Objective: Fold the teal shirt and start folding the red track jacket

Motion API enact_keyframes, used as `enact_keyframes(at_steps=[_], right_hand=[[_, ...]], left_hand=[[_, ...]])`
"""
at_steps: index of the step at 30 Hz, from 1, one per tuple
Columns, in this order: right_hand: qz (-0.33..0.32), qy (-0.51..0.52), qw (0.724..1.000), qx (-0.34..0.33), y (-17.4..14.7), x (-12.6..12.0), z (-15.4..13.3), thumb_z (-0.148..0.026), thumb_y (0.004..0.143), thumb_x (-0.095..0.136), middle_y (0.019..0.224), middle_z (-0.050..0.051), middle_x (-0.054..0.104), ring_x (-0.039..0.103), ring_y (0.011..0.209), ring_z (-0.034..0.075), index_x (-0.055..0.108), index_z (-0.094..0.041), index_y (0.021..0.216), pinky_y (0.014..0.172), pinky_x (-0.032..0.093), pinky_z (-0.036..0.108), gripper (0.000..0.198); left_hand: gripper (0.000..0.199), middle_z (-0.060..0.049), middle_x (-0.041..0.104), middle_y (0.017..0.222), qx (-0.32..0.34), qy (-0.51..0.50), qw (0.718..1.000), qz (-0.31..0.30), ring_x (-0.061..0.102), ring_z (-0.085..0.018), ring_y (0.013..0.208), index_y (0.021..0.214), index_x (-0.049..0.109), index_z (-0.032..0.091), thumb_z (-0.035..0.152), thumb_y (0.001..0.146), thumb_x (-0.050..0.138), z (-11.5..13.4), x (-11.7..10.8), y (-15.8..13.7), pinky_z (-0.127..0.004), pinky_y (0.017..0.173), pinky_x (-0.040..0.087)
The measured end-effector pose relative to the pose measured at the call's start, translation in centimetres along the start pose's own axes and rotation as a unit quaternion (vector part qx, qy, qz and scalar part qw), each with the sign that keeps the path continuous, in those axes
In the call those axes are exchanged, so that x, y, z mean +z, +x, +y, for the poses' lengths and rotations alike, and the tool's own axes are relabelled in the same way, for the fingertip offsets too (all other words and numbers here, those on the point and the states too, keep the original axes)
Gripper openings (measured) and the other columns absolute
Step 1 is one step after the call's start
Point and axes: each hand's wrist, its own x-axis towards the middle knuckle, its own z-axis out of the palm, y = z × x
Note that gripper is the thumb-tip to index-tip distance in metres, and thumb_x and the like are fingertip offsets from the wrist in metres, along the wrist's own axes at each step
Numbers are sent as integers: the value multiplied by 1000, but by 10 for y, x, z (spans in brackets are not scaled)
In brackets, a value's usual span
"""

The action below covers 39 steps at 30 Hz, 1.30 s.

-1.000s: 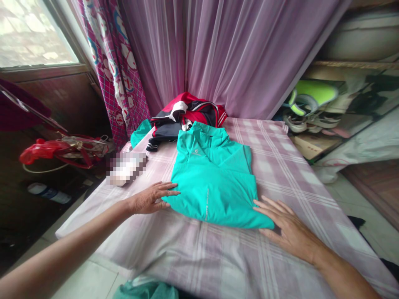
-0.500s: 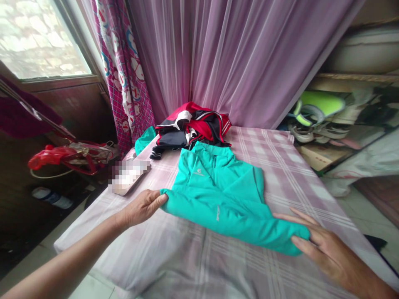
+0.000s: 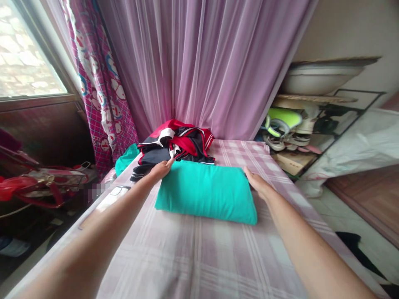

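A teal jacket, folded into a compact rectangle, lies across the checked bedsheet. My left hand is closed on its far left corner, thumb and fingers pinching the cloth. At the far right corner my right hand grips the edge, its fingers partly hidden behind the fabric. The jacket's plain side faces up, so the collar and logo are out of sight. Just beyond it sits a heap of red, black and white clothes.
Another teal garment rests left of the heap. A phone lies on the sheet near my left forearm. Purple curtains hang behind the bed. A rack with shoes and a large basin stands on the right.
The jacket has been folded over into a smaller rectangle, hiding its collar and logo. Both hands have moved from its near edge to its far corners. The view has shifted right.
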Motion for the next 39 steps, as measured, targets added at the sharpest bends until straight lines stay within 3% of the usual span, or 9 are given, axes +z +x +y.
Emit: enact_keyframes(at_steps=[3,5,11,16,18,21,28,35,39], right_hand=[[-4,-11,999,46,-6,21,20,-60,91,49,122,14,73,66,117,28,70,-17,120,101,51,43,56],[41,-57,996,59,-14,31,24,-50,88,55,131,14,69,65,119,29,62,-17,134,102,51,44,57],[151,-181,972,16,-9,38,-8,-42,95,47,136,11,66,65,118,31,51,-23,147,95,52,40,55],[26,-317,941,116,3,50,-25,-32,99,43,133,17,67,66,116,31,47,-16,150,95,50,40,53],[-6,-355,927,119,0,54,-23,-32,101,40,136,17,65,65,118,30,46,-15,150,96,48,39,52],[-6,-387,915,111,-8,55,-19,-38,102,37,136,18,64,63,119,31,44,-16,150,96,47,41,54],[-27,-380,908,173,-16,53,-16,-51,101,30,134,22,62,60,122,34,52,-12,139,94,47,45,59],[-10,-379,919,104,-21,58,-5,-48,100,38,131,18,64,61,119,30,55,-14,136,95,46,39,52],[31,-380,917,117,-24,60,2,-53,99,41,144,22,54,53,130,33,54,-12,139,102,43,41,60]], left_hand=[[64,-21,71,124,-46,7,999,-13,69,-34,110,136,57,8,53,91,52,-2,19,-11,-40,90,53],[66,-16,68,132,-55,-4,998,5,67,-31,116,146,48,17,45,87,62,-2,27,-24,-38,93,52],[56,-4,75,116,-41,-37,992,110,72,-24,100,146,49,28,35,91,60,6,26,-21,-33,90,52],[58,-10,65,139,-83,-8,995,62,62,-27,125,147,48,22,31,92,62,6,42,-1,-35,103,46],[57,-13,64,140,-100,1,994,40,61,-28,127,146,48,19,32,92,62,1,52,-3,-35,104,46],[58,-13,64,139,-101,3,994,38,61,-27,127,148,45,20,34,93,60,-7,61,-11,-35,103,46],[64,-15,60,144,-109,14,994,30,59,-29,129,150,40,18,37,92,60,-16,59,-23,-37,103,46],[60,-14,66,135,-122,37,990,51,63,-31,123,149,43,20,37,93,58,-15,61,-32,-39,97,49],[59,-16,66,135,-132,83,986,60,62,-33,123,149,44,21,38,94,56,-10,65,-36,-44,98,48]])
